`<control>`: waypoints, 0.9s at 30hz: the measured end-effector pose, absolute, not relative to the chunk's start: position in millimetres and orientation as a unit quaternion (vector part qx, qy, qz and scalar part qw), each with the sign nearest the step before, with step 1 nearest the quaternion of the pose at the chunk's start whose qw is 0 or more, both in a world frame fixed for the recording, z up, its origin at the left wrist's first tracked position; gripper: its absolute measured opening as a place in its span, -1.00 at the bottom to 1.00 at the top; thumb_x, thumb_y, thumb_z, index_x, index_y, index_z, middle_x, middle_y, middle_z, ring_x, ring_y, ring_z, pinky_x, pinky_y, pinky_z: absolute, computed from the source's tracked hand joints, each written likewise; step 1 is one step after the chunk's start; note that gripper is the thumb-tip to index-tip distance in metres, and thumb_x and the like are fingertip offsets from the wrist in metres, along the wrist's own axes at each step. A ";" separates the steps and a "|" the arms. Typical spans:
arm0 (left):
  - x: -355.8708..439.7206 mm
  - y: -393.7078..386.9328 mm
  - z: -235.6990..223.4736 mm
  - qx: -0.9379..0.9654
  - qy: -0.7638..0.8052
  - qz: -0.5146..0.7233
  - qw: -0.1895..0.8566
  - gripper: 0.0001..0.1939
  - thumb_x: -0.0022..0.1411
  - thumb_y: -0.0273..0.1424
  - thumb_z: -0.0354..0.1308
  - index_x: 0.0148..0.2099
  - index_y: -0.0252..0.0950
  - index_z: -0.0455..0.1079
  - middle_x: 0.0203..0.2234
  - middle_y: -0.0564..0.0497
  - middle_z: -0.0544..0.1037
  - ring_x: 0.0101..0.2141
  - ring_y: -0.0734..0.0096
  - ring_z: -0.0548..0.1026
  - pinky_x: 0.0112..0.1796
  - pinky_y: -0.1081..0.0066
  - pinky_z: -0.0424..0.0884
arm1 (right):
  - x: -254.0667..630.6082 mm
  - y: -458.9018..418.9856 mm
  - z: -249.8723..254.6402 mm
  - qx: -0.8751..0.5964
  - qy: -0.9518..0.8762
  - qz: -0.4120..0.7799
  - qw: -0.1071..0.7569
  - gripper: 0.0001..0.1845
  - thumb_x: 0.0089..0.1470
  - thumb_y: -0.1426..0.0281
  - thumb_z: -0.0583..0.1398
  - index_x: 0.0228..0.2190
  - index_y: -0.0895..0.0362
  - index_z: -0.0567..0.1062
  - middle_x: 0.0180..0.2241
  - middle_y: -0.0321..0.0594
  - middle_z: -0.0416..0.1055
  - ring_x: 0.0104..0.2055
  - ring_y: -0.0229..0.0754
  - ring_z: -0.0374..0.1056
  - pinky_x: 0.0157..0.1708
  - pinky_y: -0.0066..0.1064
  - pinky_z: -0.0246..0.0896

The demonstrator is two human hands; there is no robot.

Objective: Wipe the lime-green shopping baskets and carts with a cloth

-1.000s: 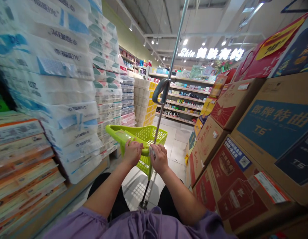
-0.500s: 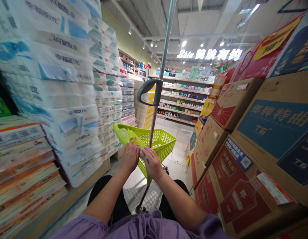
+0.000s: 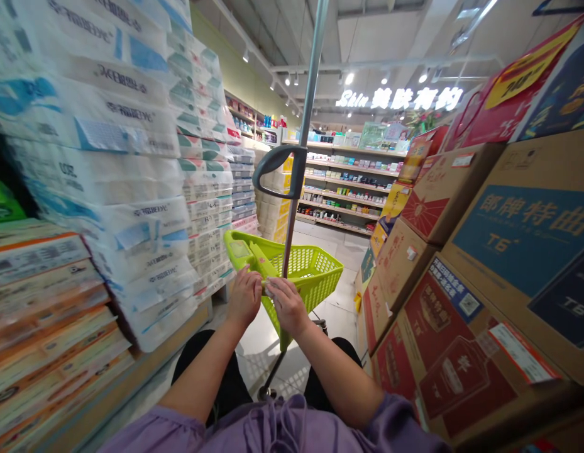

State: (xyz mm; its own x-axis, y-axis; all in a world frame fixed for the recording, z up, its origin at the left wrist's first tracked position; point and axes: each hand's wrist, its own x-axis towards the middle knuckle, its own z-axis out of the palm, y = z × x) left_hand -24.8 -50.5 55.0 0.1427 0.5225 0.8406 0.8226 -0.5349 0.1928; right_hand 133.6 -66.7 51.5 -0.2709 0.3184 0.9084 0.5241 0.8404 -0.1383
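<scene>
Stacked cartons (image 3: 442,352) line the right of the tiled floor (image 3: 339,307) and wrapped tissue packs (image 3: 141,217) line the left, so we judge that handling the cart well calls for a middle course, its corners clear of both piles. The green basket cart (image 3: 320,283) stands at an angle, its far end toward the right; we would press evenly with both hands, since a harder push on one side would probably swing it. A metal pole (image 3: 290,234) rises at the basket, its top leaning right, with a grey loop handle (image 3: 298,176) turned left; we would allow it room. Relative to the hands, the cart lies just beyond, its near rim against them, most of the basket extending far and right. The right hand (image 3: 288,306) is half curled at that rim, near the pole; the left hand (image 3: 246,297), also half curled, is just beside it. Their undersides are hidden, so we cannot tell whether either truly grips.
</scene>
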 end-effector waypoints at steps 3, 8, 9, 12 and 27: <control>-24.4 -49.9 54.4 -0.738 -0.451 -0.477 0.156 -0.74 0.35 -0.44 -0.19 -0.22 -0.25 0.34 -0.22 -0.06 0.50 0.10 0.21 0.32 0.21 -0.04 0.18 | 136.8 -64.5 46.2 -0.299 -0.776 -0.109 0.545 -0.64 0.22 0.54 0.05 0.01 0.10 0.46 0.00 -0.10 0.43 0.10 -0.15 0.28 0.10 -0.20 0.29; -24.2 -49.8 55.2 -0.737 -0.448 -0.482 0.153 -0.75 0.34 -0.43 -0.17 -0.23 -0.24 0.35 -0.26 -0.04 0.51 0.05 0.21 0.36 0.21 -0.06 0.16 | 137.0 -64.9 43.9 -0.283 -0.800 -0.108 0.517 -0.62 0.21 0.55 0.05 0.03 0.10 0.44 0.03 -0.12 0.40 0.13 -0.15 0.24 0.15 -0.20 0.24; -24.3 -50.0 55.7 -0.738 -0.448 -0.480 0.155 -0.76 0.33 -0.42 -0.15 -0.22 -0.24 0.35 -0.26 -0.04 0.51 0.06 0.20 0.36 0.20 -0.07 0.17 | 138.0 -64.7 43.3 -0.284 -0.798 -0.108 0.520 -0.62 0.21 0.55 0.05 0.02 0.10 0.44 0.03 -0.12 0.41 0.12 -0.15 0.24 0.14 -0.20 0.24; -24.3 -50.7 56.6 -0.737 -0.447 -0.479 0.165 -0.79 0.33 -0.41 -0.13 -0.22 -0.23 0.34 -0.26 -0.04 0.51 0.08 0.17 0.33 0.19 -0.06 0.20 | 140.6 -64.2 41.8 -0.316 -0.769 -0.110 0.545 -0.66 0.20 0.55 0.06 -0.04 0.10 0.48 -0.02 -0.11 0.43 0.07 -0.13 0.27 0.09 -0.18 0.28; -24.0 -56.4 51.2 -0.742 -0.452 -0.467 0.165 -0.74 0.34 -0.44 -0.18 -0.12 -0.27 0.34 -0.09 -0.09 0.49 0.16 0.18 0.27 0.19 -0.03 0.21 | 135.2 -70.4 55.0 -0.358 -0.750 -0.074 0.551 -0.63 0.18 0.48 0.10 0.02 0.11 0.45 -0.06 -0.07 0.44 0.02 -0.10 0.29 0.06 -0.20 0.26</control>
State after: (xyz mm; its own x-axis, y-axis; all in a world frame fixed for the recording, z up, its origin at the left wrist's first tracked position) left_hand -24.0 -56.4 51.2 0.1564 0.5164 0.8420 0.8246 -0.5375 0.1765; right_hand 135.2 -70.4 55.0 -0.1373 0.4555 0.8796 0.6178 0.7335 -0.2834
